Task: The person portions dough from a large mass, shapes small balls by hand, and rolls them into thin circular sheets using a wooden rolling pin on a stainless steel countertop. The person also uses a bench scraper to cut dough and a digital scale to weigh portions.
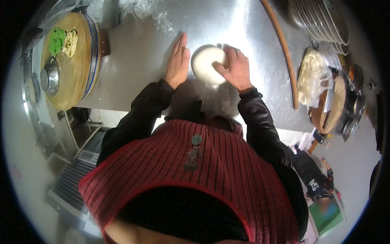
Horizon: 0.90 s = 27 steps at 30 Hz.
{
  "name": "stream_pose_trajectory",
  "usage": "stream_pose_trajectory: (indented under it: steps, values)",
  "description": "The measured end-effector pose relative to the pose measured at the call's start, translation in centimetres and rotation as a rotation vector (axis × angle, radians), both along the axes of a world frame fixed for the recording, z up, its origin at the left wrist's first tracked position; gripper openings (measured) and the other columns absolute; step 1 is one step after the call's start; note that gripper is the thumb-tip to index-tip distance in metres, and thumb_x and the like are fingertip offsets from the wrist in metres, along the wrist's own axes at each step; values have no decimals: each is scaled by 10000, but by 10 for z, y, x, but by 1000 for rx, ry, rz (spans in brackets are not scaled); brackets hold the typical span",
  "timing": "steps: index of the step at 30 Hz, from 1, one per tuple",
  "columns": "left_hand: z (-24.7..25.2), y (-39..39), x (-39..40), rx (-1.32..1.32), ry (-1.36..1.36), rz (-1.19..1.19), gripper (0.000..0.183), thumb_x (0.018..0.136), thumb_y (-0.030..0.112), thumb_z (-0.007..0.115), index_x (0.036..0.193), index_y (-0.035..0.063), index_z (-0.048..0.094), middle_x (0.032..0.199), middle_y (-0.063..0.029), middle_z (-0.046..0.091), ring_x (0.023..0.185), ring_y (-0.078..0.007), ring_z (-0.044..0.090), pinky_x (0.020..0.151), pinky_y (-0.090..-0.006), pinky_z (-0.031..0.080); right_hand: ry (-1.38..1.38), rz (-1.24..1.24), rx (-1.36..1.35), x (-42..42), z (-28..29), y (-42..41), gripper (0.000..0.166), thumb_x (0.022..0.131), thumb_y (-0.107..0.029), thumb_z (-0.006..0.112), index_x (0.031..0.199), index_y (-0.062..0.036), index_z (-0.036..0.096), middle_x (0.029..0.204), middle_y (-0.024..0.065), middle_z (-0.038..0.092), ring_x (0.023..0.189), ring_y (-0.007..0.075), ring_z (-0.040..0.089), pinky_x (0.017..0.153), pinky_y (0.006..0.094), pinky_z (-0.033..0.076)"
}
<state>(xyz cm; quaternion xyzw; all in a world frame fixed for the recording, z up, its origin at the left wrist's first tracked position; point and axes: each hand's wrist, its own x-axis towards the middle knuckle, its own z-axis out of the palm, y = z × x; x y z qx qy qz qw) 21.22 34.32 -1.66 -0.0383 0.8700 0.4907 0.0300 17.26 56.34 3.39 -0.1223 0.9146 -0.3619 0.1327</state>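
Note:
A smooth, round piece of white dough [205, 68] rests on the stainless steel worktop [131, 61] in front of me. My right hand [234, 67] grips its right side, thumb over the top and fingers around the far right edge. To the left of the dough, my left hand [179, 62] holds nothing; its fingers are stretched out, its palm is turned towards the dough, and a small gap lies between them.
A long wooden rolling pin [283, 50] lies right. Beyond it are a plastic bag [310, 76], stacked metal bowls [323, 21] and a cleaver [329, 99] on a round board [338, 100]. Left, a thick round board [71, 82] bears green dough [57, 41], pale dough [70, 42] and an upturned metal bowl [50, 76].

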Motion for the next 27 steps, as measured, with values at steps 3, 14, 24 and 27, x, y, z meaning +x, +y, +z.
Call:
stream_pose_trajectory:
  steps: [3,14,24,27]
  values:
    - [-29,30,11,-409,181,-116,612,1068,322,387,1585,28,242,1632,-198,279,1508,-348,275,1256,-476,171,401,-26,-165,21,-17,-18,537,995,-444,455,1309,-40,618,1301,198,646,1210,411,584,1109,504,408]
    - [-3,90,13,-852,323,-450,685,971,466,503,1548,112,395,1621,-101,349,1500,-297,299,1229,-496,209,617,-391,705,-31,-77,208,575,982,-382,571,1448,-50,508,1437,231,527,1341,377,494,1140,526,347]
    - [-3,75,4,-568,152,-237,480,1001,318,520,1424,94,531,1445,-115,537,1339,-293,471,1105,-469,382,245,-207,205,-9,-85,161,359,959,-100,595,1316,-127,625,1190,197,588,1090,372,602,986,463,508]
    - [5,70,44,-516,180,-175,454,968,240,574,1395,88,560,1427,-106,544,1325,-291,483,1108,-467,384,256,-31,47,29,-58,105,323,945,-78,601,1257,-121,673,1150,151,610,1037,269,632,887,414,570]
